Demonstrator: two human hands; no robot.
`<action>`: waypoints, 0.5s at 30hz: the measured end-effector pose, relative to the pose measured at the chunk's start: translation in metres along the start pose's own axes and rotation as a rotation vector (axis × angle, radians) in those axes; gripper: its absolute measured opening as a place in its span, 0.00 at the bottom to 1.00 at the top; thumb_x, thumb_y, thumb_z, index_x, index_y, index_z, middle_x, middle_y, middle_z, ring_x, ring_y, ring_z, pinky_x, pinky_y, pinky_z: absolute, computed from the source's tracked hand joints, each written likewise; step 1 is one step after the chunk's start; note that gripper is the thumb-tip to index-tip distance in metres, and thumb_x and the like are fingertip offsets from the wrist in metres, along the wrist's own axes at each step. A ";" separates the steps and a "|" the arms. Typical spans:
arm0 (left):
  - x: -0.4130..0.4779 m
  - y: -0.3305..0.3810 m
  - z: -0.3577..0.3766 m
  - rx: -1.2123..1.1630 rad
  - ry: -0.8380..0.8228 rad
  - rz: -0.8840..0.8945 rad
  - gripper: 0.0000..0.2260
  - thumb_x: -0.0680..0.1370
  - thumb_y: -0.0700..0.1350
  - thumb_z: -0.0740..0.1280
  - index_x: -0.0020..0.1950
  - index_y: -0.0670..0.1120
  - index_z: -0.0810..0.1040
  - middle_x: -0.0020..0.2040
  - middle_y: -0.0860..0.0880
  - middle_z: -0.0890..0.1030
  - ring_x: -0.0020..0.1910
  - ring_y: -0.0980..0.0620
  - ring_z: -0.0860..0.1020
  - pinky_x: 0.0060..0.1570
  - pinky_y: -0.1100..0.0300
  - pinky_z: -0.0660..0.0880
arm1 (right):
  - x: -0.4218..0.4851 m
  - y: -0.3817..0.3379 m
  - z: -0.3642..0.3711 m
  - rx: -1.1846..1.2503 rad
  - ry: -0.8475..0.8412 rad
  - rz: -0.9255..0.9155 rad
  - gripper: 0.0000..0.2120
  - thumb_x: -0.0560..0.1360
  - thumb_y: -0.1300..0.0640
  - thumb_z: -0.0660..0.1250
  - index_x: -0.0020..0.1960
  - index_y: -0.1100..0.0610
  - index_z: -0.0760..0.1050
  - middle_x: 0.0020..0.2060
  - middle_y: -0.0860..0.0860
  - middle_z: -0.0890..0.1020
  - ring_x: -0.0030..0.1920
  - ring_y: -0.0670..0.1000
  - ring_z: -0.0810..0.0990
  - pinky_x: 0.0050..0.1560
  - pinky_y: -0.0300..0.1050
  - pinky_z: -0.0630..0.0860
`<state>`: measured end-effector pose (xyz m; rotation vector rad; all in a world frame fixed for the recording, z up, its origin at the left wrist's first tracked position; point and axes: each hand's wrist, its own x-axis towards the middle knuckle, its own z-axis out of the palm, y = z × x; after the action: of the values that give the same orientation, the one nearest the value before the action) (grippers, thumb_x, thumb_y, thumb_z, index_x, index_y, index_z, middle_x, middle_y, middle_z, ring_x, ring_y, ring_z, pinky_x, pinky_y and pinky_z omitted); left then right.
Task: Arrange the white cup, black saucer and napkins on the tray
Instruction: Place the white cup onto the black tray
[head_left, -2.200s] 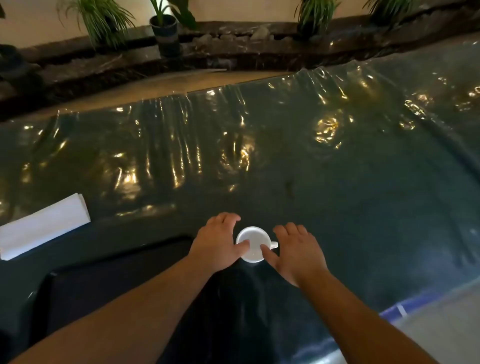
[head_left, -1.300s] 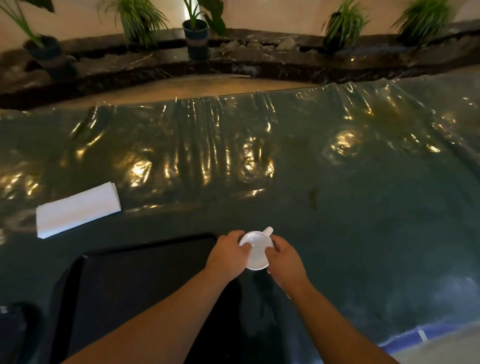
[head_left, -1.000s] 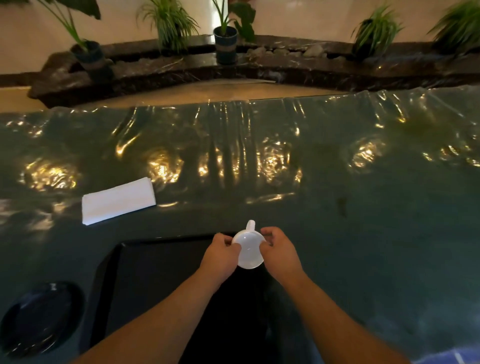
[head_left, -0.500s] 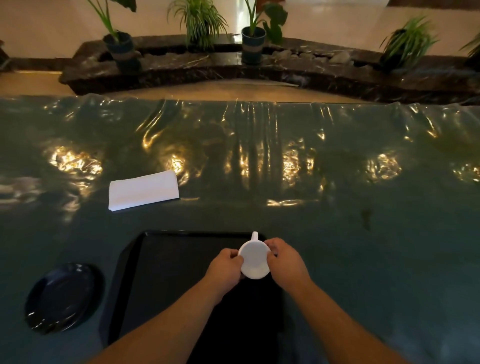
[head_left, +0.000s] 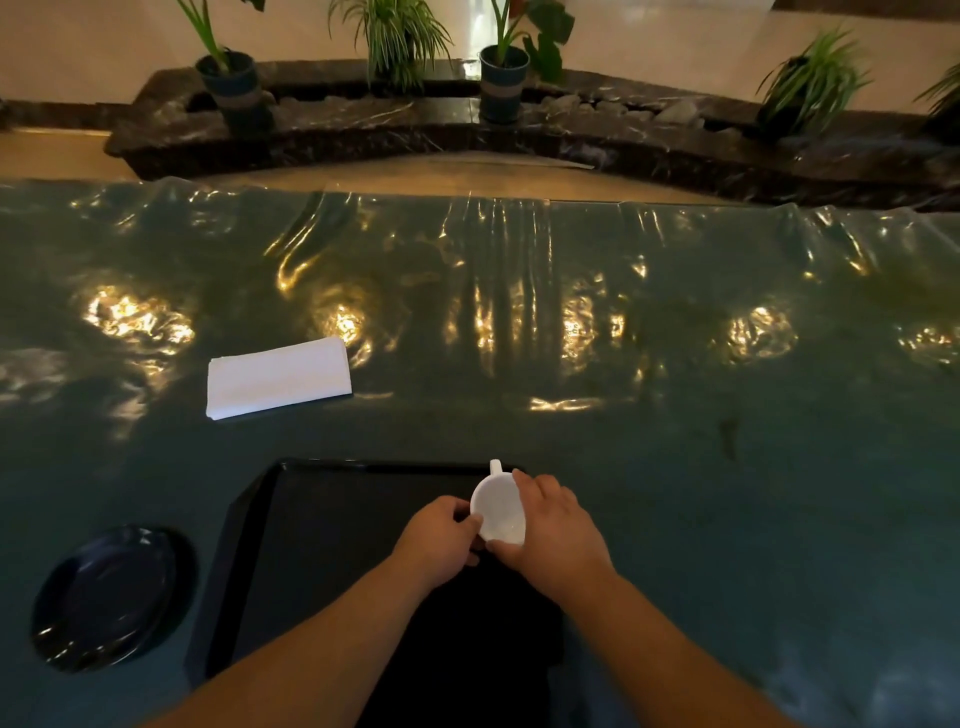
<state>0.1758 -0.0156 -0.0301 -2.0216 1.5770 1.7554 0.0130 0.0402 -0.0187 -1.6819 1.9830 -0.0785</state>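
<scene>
Fingers (head_left: 465, 519) of the left hand (head_left: 439, 540) curl onto the near-left side of the white cup (head_left: 498, 512), and the right hand (head_left: 553, 530) wraps the cup's right side with its thumb under the near rim, so both hands are closed on the one cup. Cup count: one, mouth facing up toward the camera, handle pointing away toward the far edge of the tray. It sits over the tray's far right corner; whether its base touches the tray or is lifted, can't tell, the hands cover it. One black tray (head_left: 311, 545), rectangular, on the desk (head_left: 727, 493) right in front of the person; its near edge is cut off by the frame and its right part is hidden under both forearms. One black saucer (head_left: 106, 597), left of the tray on the desk, apart from it, dark on dark so its rim is hard to trace. One white stack of napkins (head_left: 278, 375), folded, lying flat beyond the tray to the far left, well apart from it; number of sheets unreadable. Desk is covered in shiny wrinkled plastic with several warm light glares. Behind it runs a dark stone ledge (head_left: 571, 135) with at least four potted plants (head_left: 501, 73), a fifth partly cut off at the right edge. Two bare forearms, no sleeves visible.
</scene>
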 end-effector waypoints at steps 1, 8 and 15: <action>0.000 0.001 0.000 -0.008 -0.001 0.000 0.11 0.83 0.50 0.65 0.64 0.50 0.76 0.46 0.52 0.84 0.39 0.54 0.86 0.49 0.53 0.83 | 0.001 0.001 -0.002 -0.013 0.004 -0.002 0.44 0.73 0.33 0.70 0.80 0.49 0.57 0.70 0.49 0.71 0.65 0.52 0.72 0.63 0.47 0.75; -0.005 0.000 -0.010 0.151 0.008 0.094 0.17 0.81 0.57 0.65 0.68 0.54 0.75 0.51 0.55 0.83 0.45 0.55 0.84 0.52 0.51 0.81 | 0.003 -0.001 -0.003 -0.065 0.003 0.024 0.43 0.72 0.30 0.68 0.79 0.49 0.58 0.67 0.49 0.74 0.62 0.52 0.74 0.59 0.47 0.77; -0.011 -0.010 -0.042 0.291 0.112 0.180 0.24 0.79 0.59 0.67 0.73 0.53 0.71 0.64 0.52 0.80 0.61 0.51 0.78 0.61 0.53 0.76 | 0.010 -0.017 -0.003 -0.101 0.059 0.038 0.45 0.71 0.28 0.64 0.79 0.52 0.61 0.68 0.50 0.73 0.63 0.53 0.73 0.59 0.49 0.76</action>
<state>0.2142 -0.0285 -0.0128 -1.9195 1.9706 1.3786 0.0263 0.0261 -0.0128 -1.7223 2.0935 -0.0146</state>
